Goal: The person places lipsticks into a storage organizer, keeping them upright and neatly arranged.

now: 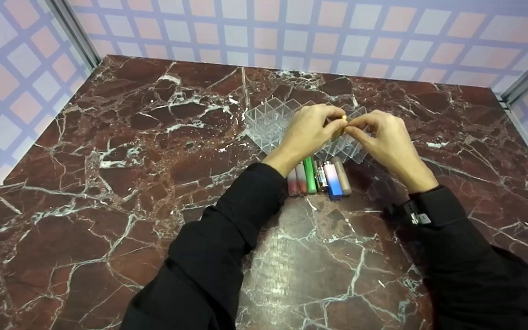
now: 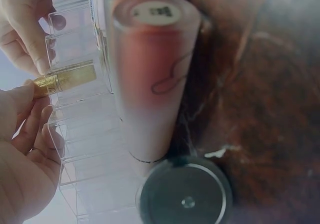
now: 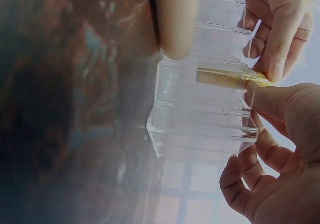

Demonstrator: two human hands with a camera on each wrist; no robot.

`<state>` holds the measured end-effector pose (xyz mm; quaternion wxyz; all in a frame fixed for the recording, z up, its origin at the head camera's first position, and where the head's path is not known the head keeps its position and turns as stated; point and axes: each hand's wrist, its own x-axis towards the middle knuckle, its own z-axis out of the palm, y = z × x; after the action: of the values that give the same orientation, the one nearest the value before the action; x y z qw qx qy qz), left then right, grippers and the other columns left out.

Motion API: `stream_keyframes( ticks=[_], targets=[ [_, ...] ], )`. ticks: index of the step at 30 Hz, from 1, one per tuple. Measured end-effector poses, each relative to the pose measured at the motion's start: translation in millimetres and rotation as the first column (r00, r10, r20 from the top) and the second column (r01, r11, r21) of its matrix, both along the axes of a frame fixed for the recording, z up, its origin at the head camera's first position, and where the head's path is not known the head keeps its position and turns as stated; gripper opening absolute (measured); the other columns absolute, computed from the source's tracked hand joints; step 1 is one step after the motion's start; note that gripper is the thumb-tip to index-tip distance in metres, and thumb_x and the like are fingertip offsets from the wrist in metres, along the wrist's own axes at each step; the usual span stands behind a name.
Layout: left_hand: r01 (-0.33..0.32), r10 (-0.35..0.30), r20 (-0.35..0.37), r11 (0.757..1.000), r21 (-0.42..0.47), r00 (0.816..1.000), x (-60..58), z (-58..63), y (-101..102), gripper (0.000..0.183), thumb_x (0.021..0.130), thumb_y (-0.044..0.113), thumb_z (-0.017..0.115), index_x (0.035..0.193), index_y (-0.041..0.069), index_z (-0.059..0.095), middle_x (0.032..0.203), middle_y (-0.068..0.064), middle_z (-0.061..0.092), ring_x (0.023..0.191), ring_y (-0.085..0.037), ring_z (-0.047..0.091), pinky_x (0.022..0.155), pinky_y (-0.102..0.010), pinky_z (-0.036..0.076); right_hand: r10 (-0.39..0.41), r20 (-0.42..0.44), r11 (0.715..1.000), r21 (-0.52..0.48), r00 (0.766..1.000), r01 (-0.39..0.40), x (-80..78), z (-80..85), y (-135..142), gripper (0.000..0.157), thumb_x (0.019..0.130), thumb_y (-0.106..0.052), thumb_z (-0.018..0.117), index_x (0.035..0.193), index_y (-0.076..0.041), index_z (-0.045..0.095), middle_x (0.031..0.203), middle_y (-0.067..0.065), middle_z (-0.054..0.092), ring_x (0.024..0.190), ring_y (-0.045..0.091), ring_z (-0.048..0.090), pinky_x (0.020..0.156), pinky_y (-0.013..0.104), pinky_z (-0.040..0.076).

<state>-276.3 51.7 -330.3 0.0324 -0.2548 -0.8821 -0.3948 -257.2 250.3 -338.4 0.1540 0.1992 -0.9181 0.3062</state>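
Observation:
A slim tube with a gold end [image 2: 47, 86] and a translucent body, like a lip gloss or lipstick, stands partly inside a compartment of the clear plastic organizer [image 1: 268, 120]. My left hand [image 1: 309, 127] pinches its gold top between thumb and forefinger. From the other side my right hand [image 1: 388, 137] pinches the same top, thumb and forefinger meeting the left fingertips. In the right wrist view the tube's pale body [image 3: 215, 78] shows through the organizer's clear wall. Seen from the head, the hands hide most of the tube.
In front of the organizer lies a row of several cosmetic tubes: reddish ones [image 1: 293, 183], a green one [image 1: 310, 176], a pink-to-blue one [image 1: 332, 181] and a beige one [image 1: 342, 176]. A marbled tabletop [image 1: 131, 192] surrounds them, with patterned panels [image 1: 264, 34] behind.

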Motion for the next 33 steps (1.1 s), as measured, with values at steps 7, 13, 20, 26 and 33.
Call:
stream_keyframes(
  ticks=[7, 13, 20, 26, 33],
  targets=[
    [-0.007, 0.006, -0.01, 1.0, -0.026, 1.0, 0.4, -0.5, 1.0, 0.028, 0.102, 0.03, 0.063, 0.124, 0.016, 0.072, 0.115, 0.003, 0.073, 0.09, -0.004, 0.064, 0.083, -0.018, 0.048, -0.038, -0.03, 0.999, -0.003, 0.999, 0.038, -0.4, 0.6, 11.2, 0.016, 0.095, -0.018, 0.074, 0.101, -0.003, 0.076, 0.093, 0.01, 0.072, 0.076, 0.018, 0.06, 0.066, 0.017, 0.043],
    [-0.01, 0.01, -0.013, 1.0, -0.024, 1.0, 0.4, -1.0, 1.4, 0.028, 0.101, 0.03, 0.065, 0.123, 0.015, 0.072, 0.117, 0.002, 0.073, 0.09, -0.004, 0.065, 0.081, -0.018, 0.049, -0.045, -0.012, 0.999, -0.003, 0.999, 0.045, 0.5, 0.8, 19.9, 0.021, 0.097, -0.021, 0.072, 0.108, -0.002, 0.073, 0.09, 0.011, 0.071, 0.073, 0.017, 0.059, 0.063, 0.016, 0.043],
    [0.0, 0.0, -0.017, 0.999, -0.041, 1.0, 0.0, -1.7, 0.7, 0.028, 0.101, 0.029, 0.064, 0.124, 0.015, 0.072, 0.119, 0.001, 0.072, 0.091, -0.006, 0.064, 0.082, -0.019, 0.049, -0.036, 0.029, 0.997, 0.063, 0.999, 0.034, -2.4, -0.8, 26.0, 0.023, 0.097, -0.024, 0.072, 0.11, -0.005, 0.075, 0.091, 0.011, 0.074, 0.069, 0.019, 0.062, 0.057, 0.016, 0.045],
    [0.004, -0.006, -0.013, 0.996, -0.094, 1.0, -0.8, -0.4, -0.5, 0.029, 0.101, 0.029, 0.065, 0.126, 0.017, 0.071, 0.126, 0.002, 0.07, 0.104, -0.01, 0.062, 0.095, -0.024, 0.045, -0.063, 0.107, 0.996, 0.065, 0.992, 0.056, -2.8, -2.9, 27.2, 0.029, 0.1, -0.031, 0.067, 0.114, -0.006, 0.074, 0.088, 0.012, 0.074, 0.07, 0.022, 0.064, 0.056, 0.018, 0.045],
    [0.015, -0.018, -0.019, 0.987, -0.159, 1.0, -0.4, 3.0, -1.0, 0.028, 0.1, 0.029, 0.065, 0.126, 0.018, 0.071, 0.127, 0.002, 0.07, 0.112, -0.011, 0.061, 0.103, -0.027, 0.041, -0.075, 0.167, 0.997, 0.028, 0.983, 0.072, -1.8, -4.9, 26.2, 0.03, 0.101, -0.032, 0.065, 0.115, -0.007, 0.073, 0.091, 0.011, 0.074, 0.072, 0.023, 0.065, 0.057, 0.019, 0.046]
  ],
)
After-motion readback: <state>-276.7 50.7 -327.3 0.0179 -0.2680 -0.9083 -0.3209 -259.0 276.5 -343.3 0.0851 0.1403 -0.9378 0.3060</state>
